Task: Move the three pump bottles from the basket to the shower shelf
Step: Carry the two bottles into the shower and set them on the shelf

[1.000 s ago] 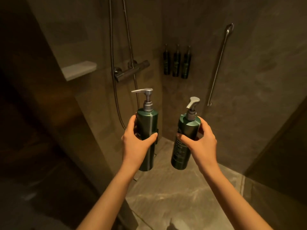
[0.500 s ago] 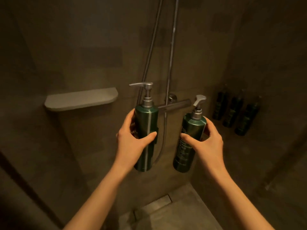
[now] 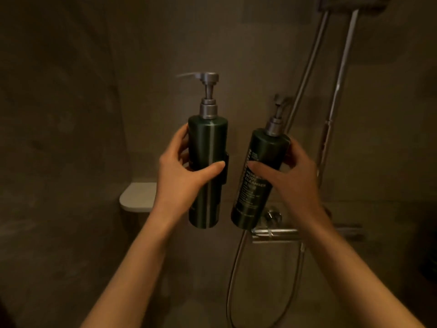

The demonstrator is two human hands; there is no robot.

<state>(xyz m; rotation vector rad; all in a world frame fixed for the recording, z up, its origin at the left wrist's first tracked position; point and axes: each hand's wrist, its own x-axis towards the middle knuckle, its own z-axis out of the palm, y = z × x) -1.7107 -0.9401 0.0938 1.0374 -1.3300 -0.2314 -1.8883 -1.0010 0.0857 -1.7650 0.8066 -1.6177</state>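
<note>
Gripping upright bottle (image 3: pixel 208 171) in left hand (image 3: pixel 182 178), tilted bottle (image 3: pixel 259 178) in right hand (image 3: pixel 293 176), shelf (image 3: pixel 137 197) lower left

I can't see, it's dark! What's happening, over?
Left hand holds one bottle, right hand another. Shelf low left, bare where visible. Nothing blocking.

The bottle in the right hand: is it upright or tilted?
Tilted. The right-hand bottle leans, pump top toward the right, while the left-hand bottle stands vertical.

Single head-worn view, facing forward at the shower wall (image 3: pixel 236 55), close, slightly upward tilt
</note>
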